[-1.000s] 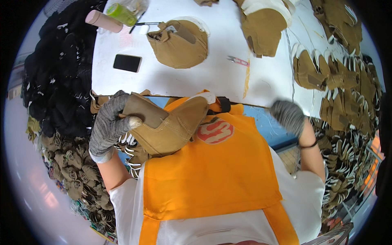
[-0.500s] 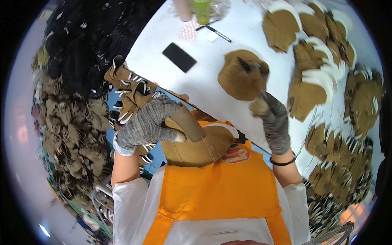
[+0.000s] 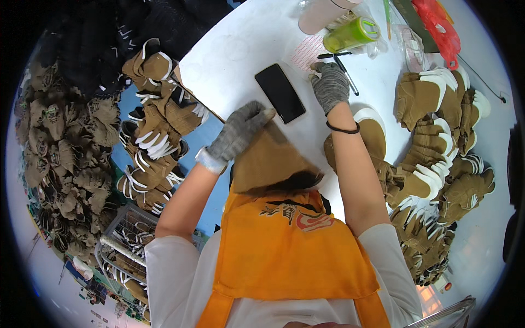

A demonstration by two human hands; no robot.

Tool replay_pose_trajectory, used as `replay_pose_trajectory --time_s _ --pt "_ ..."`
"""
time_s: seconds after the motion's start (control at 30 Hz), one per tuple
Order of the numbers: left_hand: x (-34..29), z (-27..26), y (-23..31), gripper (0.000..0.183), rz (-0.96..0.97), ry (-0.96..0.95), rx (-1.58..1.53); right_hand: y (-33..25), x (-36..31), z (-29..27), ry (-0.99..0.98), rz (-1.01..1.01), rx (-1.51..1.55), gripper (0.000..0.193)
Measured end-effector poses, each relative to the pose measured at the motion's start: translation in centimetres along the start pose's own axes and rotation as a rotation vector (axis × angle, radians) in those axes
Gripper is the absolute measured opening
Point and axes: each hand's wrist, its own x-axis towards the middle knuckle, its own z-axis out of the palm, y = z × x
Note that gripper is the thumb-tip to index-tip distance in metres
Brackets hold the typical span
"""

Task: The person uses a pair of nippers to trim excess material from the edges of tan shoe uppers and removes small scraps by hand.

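Holds left hand [image 3: 238,133] at eleven o'clock with fingers [image 3: 252,111] pinched together, and right hand [image 3: 330,87] at one o'clock with arm [image 3: 358,169] stretched farther forward.

A green cup [image 3: 346,37] near a pink bottle [image 3: 321,16] (red bag [image 3: 439,26] farther right).

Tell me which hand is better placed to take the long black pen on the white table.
Likely the right hand: it is beside the long black pen, and nothing shows in its grip. The left hand is farther away and holds a brown piece.
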Motion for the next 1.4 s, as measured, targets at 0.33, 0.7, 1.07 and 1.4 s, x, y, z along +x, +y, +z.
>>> replay_pose_trajectory --time_s 0.33,0.7,1.07,1.4 --pt "15.5 4.1 -3.5 0.049 0.0 -0.006 0.056 3.9 2.4 4.2 -0.062 -0.203 0.427 0.029" --pt "17.8 6.0 -1.2 0.03 -0.081 0.153 -0.186 4.5 2.9 2.7 0.039 -0.489 0.424 0.021" --pt "18.4 6.4 -0.9 0.034 -0.118 0.227 0.07 3.8 2.8 1.8 -0.036 -0.378 0.364 0.018" --pt "18.5 6.4 -1.2 0.037 -0.136 0.247 0.137 3.5 3.3 1.9 -0.042 -0.477 0.071 0.02"
